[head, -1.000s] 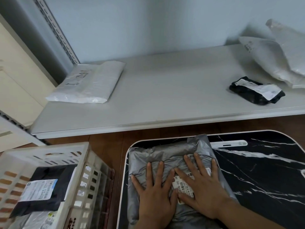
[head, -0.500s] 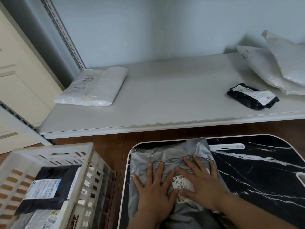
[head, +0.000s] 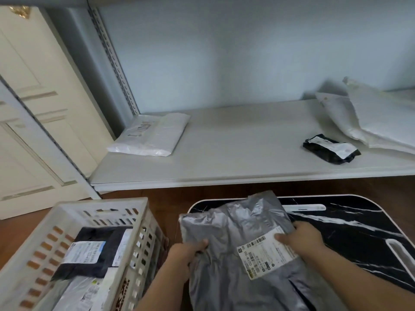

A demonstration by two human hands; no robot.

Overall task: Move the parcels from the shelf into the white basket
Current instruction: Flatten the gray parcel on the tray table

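Note:
A grey plastic parcel with a white label lies over the black marble-pattern table. My left hand grips its left edge and my right hand grips its right edge, thumb on the label. The white basket stands at the lower left and holds a black parcel and other labelled parcels. On the white shelf lie a white parcel at the left, a small black parcel at the right, and two large white parcels at the far right.
A cream panelled door stands to the left of the shelf's perforated upright. Brown wooden floor shows between shelf, basket and table. The pale wall closes the shelf at the back.
Both hands went from pressing flat on the grey parcel to gripping its left and right edges. The parcel's far end has lifted and crumpled. The camera has tilted up.

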